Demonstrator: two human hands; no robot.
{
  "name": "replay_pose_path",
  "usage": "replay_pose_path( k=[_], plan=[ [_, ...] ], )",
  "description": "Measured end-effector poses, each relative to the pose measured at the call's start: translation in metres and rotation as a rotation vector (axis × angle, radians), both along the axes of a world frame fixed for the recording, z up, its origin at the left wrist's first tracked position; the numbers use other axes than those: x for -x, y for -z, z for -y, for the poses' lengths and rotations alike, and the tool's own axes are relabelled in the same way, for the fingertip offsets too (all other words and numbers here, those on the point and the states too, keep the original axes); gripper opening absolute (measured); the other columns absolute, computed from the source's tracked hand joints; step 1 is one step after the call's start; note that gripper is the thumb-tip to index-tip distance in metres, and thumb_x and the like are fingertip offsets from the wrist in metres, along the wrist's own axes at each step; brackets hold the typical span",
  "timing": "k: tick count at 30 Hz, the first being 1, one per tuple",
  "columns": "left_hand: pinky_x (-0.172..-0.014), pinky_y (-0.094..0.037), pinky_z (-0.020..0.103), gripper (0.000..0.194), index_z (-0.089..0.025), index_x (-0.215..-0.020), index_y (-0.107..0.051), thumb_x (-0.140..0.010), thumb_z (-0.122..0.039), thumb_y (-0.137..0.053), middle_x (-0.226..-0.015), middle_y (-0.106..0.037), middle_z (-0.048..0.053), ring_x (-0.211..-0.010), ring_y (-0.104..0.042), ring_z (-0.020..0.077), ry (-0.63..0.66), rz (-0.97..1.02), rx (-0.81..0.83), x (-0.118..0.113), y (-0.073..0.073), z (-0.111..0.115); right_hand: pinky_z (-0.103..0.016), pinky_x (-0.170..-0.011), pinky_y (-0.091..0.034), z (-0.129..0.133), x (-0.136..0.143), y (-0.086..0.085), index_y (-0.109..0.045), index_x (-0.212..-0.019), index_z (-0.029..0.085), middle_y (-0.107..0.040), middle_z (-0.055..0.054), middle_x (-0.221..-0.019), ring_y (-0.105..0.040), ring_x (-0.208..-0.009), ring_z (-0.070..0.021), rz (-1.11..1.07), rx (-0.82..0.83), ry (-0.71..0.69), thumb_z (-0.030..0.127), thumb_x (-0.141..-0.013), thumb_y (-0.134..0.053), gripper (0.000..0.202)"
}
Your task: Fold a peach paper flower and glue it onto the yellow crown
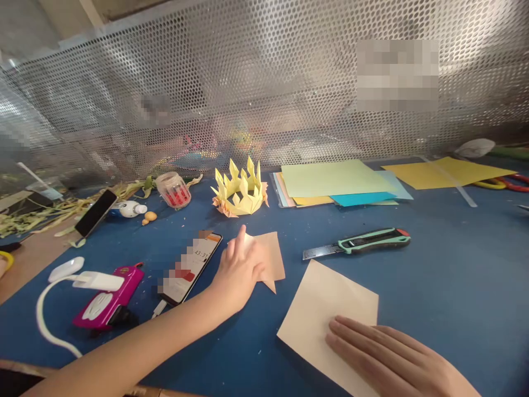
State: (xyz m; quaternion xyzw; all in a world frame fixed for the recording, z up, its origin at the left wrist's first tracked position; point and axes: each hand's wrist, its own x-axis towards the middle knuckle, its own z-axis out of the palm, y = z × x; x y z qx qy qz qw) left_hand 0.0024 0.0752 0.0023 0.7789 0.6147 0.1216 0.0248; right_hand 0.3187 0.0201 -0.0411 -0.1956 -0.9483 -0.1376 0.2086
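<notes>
The right hand (397,355) lay open on paper (320,303), lower right; left hand (237,270), grip unclear (stray fingers risked the bare blade (321,252)).

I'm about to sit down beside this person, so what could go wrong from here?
The utility knife lies with its blade out near the top corner of the large pale sheet; if the right hand slides forward, it could get cut. The left hand points toward the yellow paper crown and might knock or crush its points if it reaches farther.
</notes>
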Motion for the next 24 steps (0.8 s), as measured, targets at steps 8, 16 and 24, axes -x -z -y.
replay_pose_path(
  k=[8, 16, 24],
  plan=[
    [-0.122, -0.010, 0.073, 0.064, -0.014, -0.162, -0.032, -0.109, -0.049, -0.031, -0.168, -0.027, 0.022, -0.158, -0.021, 0.0374, 0.015, -0.081, 0.148, -0.003, 0.010, -0.024, -0.034, -0.084, -0.067, 0.000, 0.007, -0.002, -0.058, -0.148, 0.021, -0.068, -0.006, -0.140, -0.073, -0.117, -0.0263, -0.066, 0.077, 0.042, 0.050, -0.099, -0.058, 0.057],
    [-0.120, -0.015, 0.074, 0.068, -0.019, -0.166, -0.019, -0.109, -0.055, -0.025, -0.173, -0.004, 0.021, -0.158, -0.001, 0.0432, -0.044, -0.041, 0.204, -0.005, 0.001, -0.030, -0.028, -0.088, -0.064, -0.003, 0.007, -0.004, -0.059, -0.147, 0.021, -0.072, -0.002, -0.136, -0.076, -0.108, -0.0205, -0.128, 0.115, -0.013, 0.022, -0.103, -0.047, 0.045],
    [-0.124, -0.005, 0.069, 0.063, -0.037, -0.166, -0.015, -0.108, -0.057, -0.031, -0.174, 0.004, 0.004, -0.159, 0.007, 0.0348, 0.266, -0.008, 0.507, 0.014, -0.024, -0.002, -0.028, -0.090, -0.063, -0.003, 0.012, -0.014, -0.062, -0.143, 0.022, -0.072, -0.001, -0.134, -0.076, -0.108, -0.0199, -0.126, 0.141, 0.004, 0.022, -0.103, -0.050, 0.042]
  ],
)
